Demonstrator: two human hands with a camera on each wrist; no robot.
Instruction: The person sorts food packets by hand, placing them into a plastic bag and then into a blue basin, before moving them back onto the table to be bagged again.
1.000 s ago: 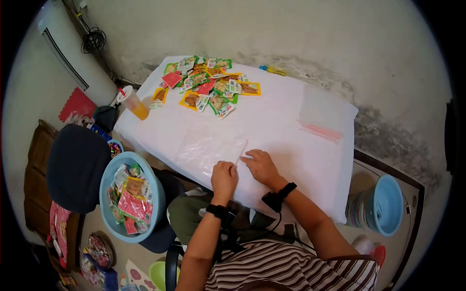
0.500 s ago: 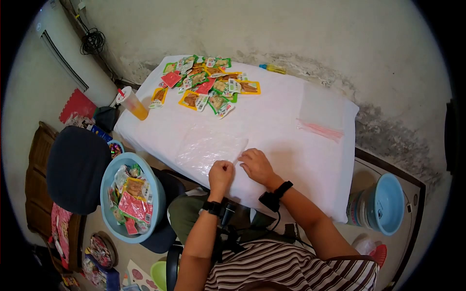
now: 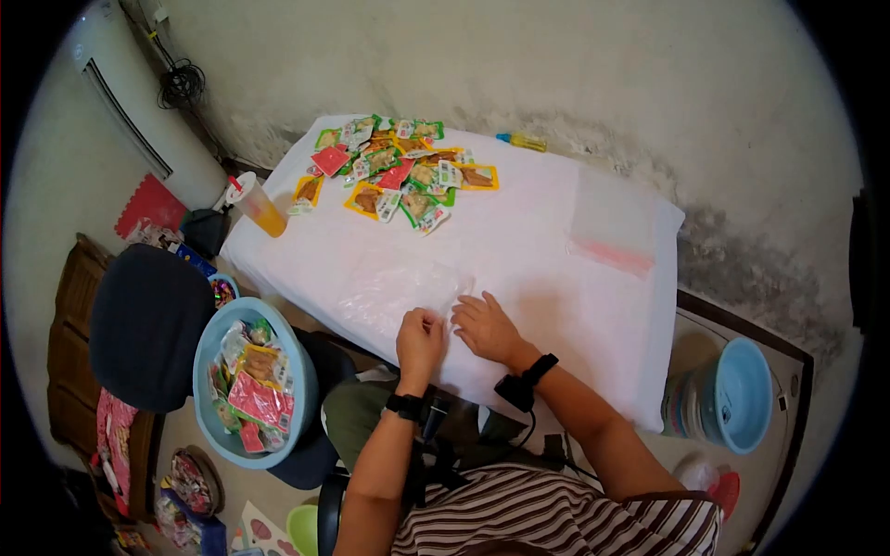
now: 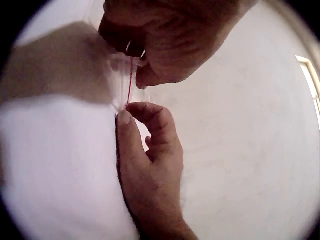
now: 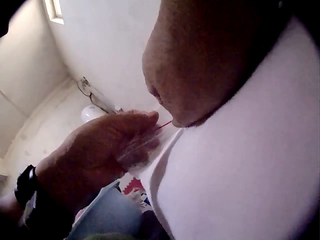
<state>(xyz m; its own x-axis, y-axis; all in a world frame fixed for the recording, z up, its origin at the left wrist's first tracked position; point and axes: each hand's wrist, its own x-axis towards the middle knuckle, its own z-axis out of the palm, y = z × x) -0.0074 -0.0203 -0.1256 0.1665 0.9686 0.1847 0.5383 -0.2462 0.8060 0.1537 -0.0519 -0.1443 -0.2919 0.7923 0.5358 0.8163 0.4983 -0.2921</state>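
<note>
A clear zip-lock bag (image 3: 394, 287) with a thin red seal line lies on the white tabletop near the front edge. My left hand (image 3: 422, 341) grips the bag's mouth with curled fingers. Beside it, my right hand (image 3: 487, 329) is at the same edge, its other fingers loosely spread in the head view. In the left wrist view, the right thumb and forefinger pinch one end of the red line (image 4: 130, 82), while the left hand (image 4: 165, 45) is at the other end. From the right wrist, the film (image 5: 137, 150) shows across the left palm.
Several packaged snacks (image 3: 394, 171) lie heaped at the far left, near a cup of orange drink (image 3: 258, 206). More clear bags (image 3: 612, 218) are stacked to the right. A blue basin (image 3: 206, 408) of packets stands at the left, and another blue basin (image 3: 744, 394) beyond the table's right.
Both hands have shifted slightly left along the bag's mouth. The right hand's fingers have spread a little. The bag stays in about the same place.
</note>
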